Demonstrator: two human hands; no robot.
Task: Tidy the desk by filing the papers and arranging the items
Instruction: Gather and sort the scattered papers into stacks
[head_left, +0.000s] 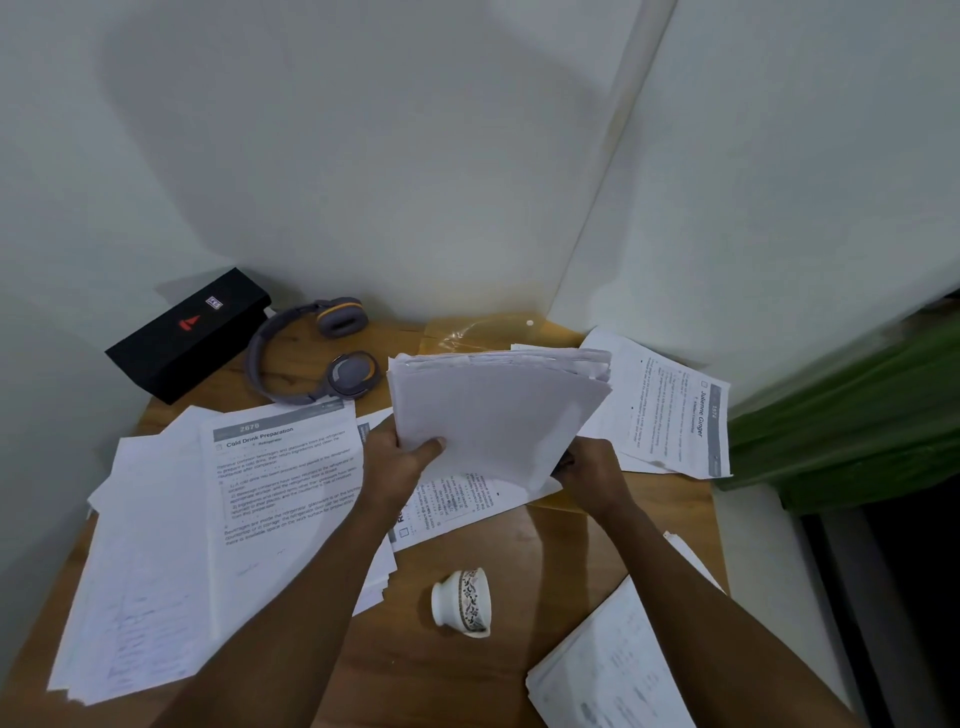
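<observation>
**Stack held above desk, filing pending**

Both hands are gripping a stack (498, 415) of papers, lifted clear of the desk (519, 551) at centre. The left hand (400, 462) is clamping the stack's 7 o'clock corner, thumb on top; the right hand (592, 470) is pinching its 5 o'clock edge, probably to square the sheets. A folder (467, 332) is lying at 12 o'clock, the likely destination. Loose sheets (156, 545) are lying at 9 o'clock, a cup (462, 603) tipped at 6, headphones (311, 353) at 11.
</observation>
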